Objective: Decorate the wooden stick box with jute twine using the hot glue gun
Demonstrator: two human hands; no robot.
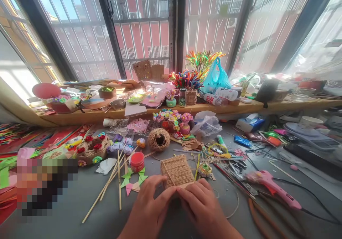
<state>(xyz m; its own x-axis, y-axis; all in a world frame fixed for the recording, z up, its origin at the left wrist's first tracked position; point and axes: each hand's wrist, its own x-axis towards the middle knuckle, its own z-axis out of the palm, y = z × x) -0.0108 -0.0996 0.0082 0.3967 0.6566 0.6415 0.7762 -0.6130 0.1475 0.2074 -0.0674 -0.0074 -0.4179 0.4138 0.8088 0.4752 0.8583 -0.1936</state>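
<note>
In the middle of the head view is a twine-wrapped block, its brown strands lying side by side, with one strand slanting across them. My left hand grips its near left corner, thumb along the near edge. My right hand is closed on the near right edge, and the two thumbs almost meet. The underside of the block and some fingertips are hidden. A loose strand of twine curls on the table to the right. Behind the block sits a ball of twine.
Left of the block are a red-lidded jar, a folded paper star ring and wooden sticks. To the right lie a pink glue gun with its cord, scissors and large brown-handled shears. A cluttered ledge runs behind.
</note>
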